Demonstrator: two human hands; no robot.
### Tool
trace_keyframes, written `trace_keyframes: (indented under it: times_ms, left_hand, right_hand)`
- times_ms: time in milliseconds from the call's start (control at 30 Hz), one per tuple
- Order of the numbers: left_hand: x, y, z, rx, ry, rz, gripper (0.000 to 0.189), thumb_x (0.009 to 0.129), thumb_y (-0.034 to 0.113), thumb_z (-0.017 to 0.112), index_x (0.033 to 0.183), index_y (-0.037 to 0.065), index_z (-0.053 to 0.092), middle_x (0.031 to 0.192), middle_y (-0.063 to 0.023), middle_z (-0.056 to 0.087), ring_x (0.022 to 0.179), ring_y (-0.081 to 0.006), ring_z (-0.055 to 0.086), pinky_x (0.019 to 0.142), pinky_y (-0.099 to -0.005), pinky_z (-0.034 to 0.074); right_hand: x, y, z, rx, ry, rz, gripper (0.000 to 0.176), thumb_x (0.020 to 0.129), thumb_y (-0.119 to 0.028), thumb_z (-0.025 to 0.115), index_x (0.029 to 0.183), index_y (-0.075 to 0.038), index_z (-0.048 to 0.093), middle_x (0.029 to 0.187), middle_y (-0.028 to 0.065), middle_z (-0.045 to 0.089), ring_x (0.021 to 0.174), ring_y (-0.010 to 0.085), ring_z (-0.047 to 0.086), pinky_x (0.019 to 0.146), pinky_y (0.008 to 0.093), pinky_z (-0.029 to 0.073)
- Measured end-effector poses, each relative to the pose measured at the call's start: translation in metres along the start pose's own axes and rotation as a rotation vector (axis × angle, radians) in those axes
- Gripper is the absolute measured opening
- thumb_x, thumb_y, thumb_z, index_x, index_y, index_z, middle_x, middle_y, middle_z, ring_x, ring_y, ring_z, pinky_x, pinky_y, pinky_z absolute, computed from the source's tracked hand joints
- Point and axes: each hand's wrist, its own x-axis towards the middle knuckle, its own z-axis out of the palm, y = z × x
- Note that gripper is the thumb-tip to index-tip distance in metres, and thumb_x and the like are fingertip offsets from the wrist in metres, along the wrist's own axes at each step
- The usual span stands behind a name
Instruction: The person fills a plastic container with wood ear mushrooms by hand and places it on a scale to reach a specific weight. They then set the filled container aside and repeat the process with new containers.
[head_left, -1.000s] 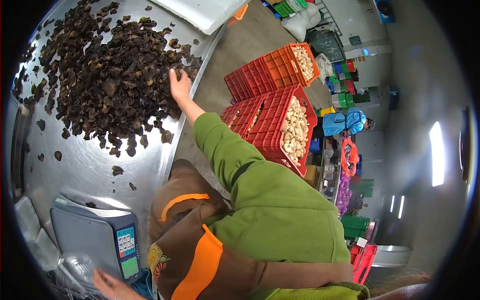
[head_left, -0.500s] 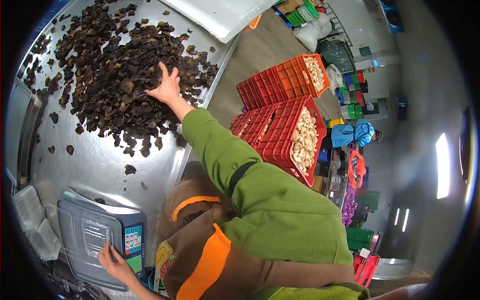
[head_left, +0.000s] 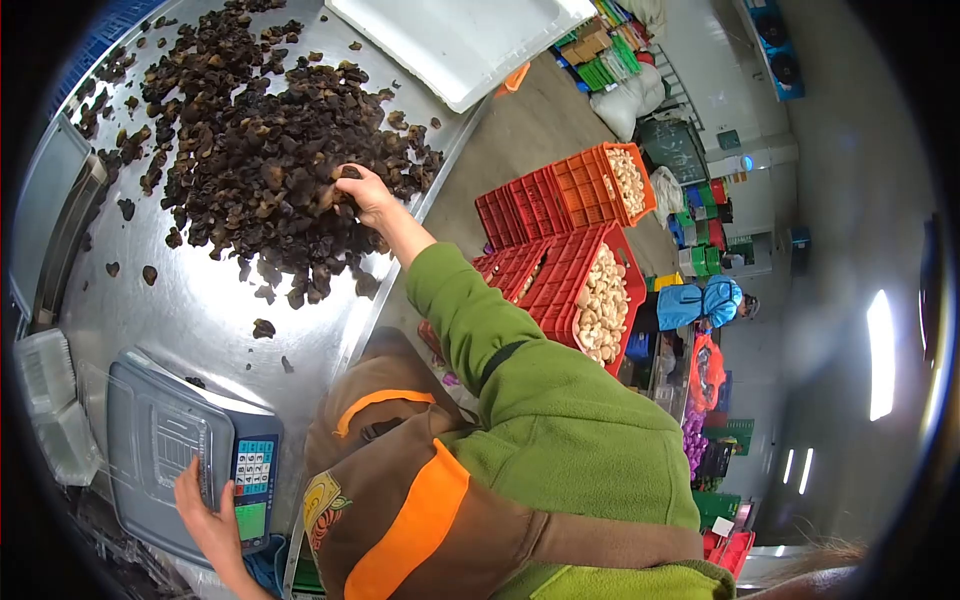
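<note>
Dark, curled fungus pieces (head_left: 270, 150) lie heaped on a metal table (head_left: 190, 310). At the pile's right side, my right hand (head_left: 368, 197) has its fingers curled round some pieces, partly hiding them. My left hand (head_left: 212, 525) is at the near edge of a clear plastic container (head_left: 180, 440), thumb and fingers apart; whether it touches the container is hard to tell. The container rests on a grey scale (head_left: 150, 515) with a keypad and green display.
A white tray (head_left: 450, 45) stands at the table's upper end. Clear containers (head_left: 60, 420) are stacked left of the scale. Beyond the table edge are red crates (head_left: 560, 290) and an orange crate (head_left: 585, 185) of pale mushrooms. A person in blue (head_left: 690, 303) stands farther off.
My right hand has closed from spread fingers onto fungus pieces and sits slightly lower and farther right. My left thumb and fingers have moved farther apart. The whole view has shifted slightly.
</note>
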Motion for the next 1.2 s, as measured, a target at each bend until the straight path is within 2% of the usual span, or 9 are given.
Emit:
trace_keyframes:
  times_ms: [267, 467, 567, 633, 733, 833, 1000, 1133, 1200]
  left_hand:
    - [-0.008, -0.023, -0.003, -0.102, 0.261, 0.083, 0.064, 0.067, 0.005, 0.079, 0.126, 0.001, 0.054, 0.125, -0.0177, 0.053, 0.116, -0.0357, 0.049, 0.099, -0.0415, 0.039]
    - [0.009, -0.031, -0.001, -0.039, 0.588, 0.066, 0.116, 0.051, 0.032, 0.090, 0.146, 0.005, 0.029, 0.144, -0.0172, 0.038, 0.132, -0.0355, 0.036, 0.109, -0.0434, 0.031]
    - [0.013, -0.042, 0.005, -0.104, 0.659, 0.104, 0.128, 0.045, 0.041, 0.090, 0.148, 0.006, 0.023, 0.146, -0.0164, 0.036, 0.134, -0.0352, 0.034, 0.111, -0.0441, 0.029]
    - [0.014, -0.049, 0.011, -0.189, 0.662, 0.090, 0.129, 0.045, 0.041, 0.091, 0.149, 0.006, 0.021, 0.146, -0.0156, 0.037, 0.133, -0.0348, 0.036, 0.110, -0.0440, 0.030]
    - [0.014, -0.057, 0.021, -0.224, 0.669, -0.007, 0.122, 0.049, 0.032, 0.091, 0.148, 0.007, 0.024, 0.143, -0.0156, 0.040, 0.130, -0.0344, 0.040, 0.109, -0.0438, 0.032]
    - [0.015, -0.060, 0.025, -0.163, 0.709, -0.036, 0.110, 0.053, 0.021, 0.088, 0.146, 0.008, 0.030, 0.139, -0.0158, 0.044, 0.127, -0.0343, 0.043, 0.107, -0.0433, 0.034]
    - [0.015, -0.054, 0.025, -0.090, 0.790, 0.049, 0.082, 0.058, 0.024, 0.088, 0.129, 0.006, 0.050, 0.127, -0.0147, 0.049, 0.127, -0.0362, 0.041, 0.105, -0.0467, 0.033]
    - [0.008, -0.054, 0.026, 0.012, 0.765, 0.057, 0.058, 0.062, 0.021, 0.087, 0.113, 0.008, 0.063, 0.123, -0.0132, 0.049, 0.128, -0.0357, 0.041, 0.105, -0.0458, 0.034]
    - [0.004, -0.048, 0.025, 0.016, 0.766, 0.080, 0.054, 0.064, 0.020, 0.086, 0.112, 0.009, 0.063, 0.128, -0.0134, 0.048, 0.128, -0.0353, 0.041, 0.105, -0.0450, 0.034]
  right_hand:
    - [-0.070, 0.002, 0.110, 0.104, -0.425, 0.203, 0.045, 0.074, 0.001, 0.068, 0.114, -0.011, 0.051, 0.088, 0.0067, 0.060, 0.069, 0.0179, 0.061, 0.049, 0.0363, 0.052]
    - [-0.135, 0.036, 0.242, -0.162, -1.035, 0.396, 0.043, 0.071, 0.000, 0.072, 0.109, -0.005, 0.054, 0.100, 0.0102, 0.059, 0.076, 0.0200, 0.064, 0.060, 0.0345, 0.055]
    - [-0.162, 0.065, 0.306, -0.552, -1.386, -0.029, 0.034, 0.065, -0.009, 0.076, 0.097, -0.003, 0.065, 0.100, 0.0052, 0.062, 0.087, 0.0138, 0.062, 0.078, 0.0276, 0.049]
    - [-0.184, 0.087, 0.335, -0.818, -1.488, -0.534, 0.041, 0.061, -0.018, 0.074, 0.100, -0.008, 0.069, 0.099, 0.0132, 0.062, 0.098, 0.0267, 0.059, 0.087, 0.0336, 0.048]
    - [-0.222, 0.115, 0.345, -1.278, -1.233, -0.849, 0.043, 0.063, -0.021, 0.076, 0.105, -0.012, 0.070, 0.112, 0.0162, 0.057, 0.108, 0.0347, 0.054, 0.094, 0.0399, 0.046]
    - [-0.234, 0.114, 0.345, -1.186, -1.151, -0.920, 0.045, 0.064, -0.022, 0.076, 0.107, -0.013, 0.069, 0.114, 0.0167, 0.057, 0.110, 0.0357, 0.053, 0.097, 0.0411, 0.044]
    - [-0.205, 0.068, 0.341, -0.746, -1.340, -0.812, 0.030, 0.073, -0.022, 0.074, 0.100, -0.008, 0.071, 0.114, 0.0158, 0.060, 0.103, 0.0314, 0.060, 0.088, 0.0387, 0.049]
    - [-0.146, 0.046, 0.293, -0.763, -0.928, -0.519, 0.035, 0.078, -0.027, 0.073, 0.107, -0.009, 0.068, 0.112, 0.0141, 0.062, 0.098, 0.0313, 0.063, 0.086, 0.0382, 0.051]
    - [-0.101, 0.063, 0.242, -1.132, -0.689, -0.534, 0.041, 0.076, -0.030, 0.074, 0.109, -0.009, 0.066, 0.112, 0.0173, 0.060, 0.098, 0.0324, 0.061, 0.090, 0.0393, 0.048]
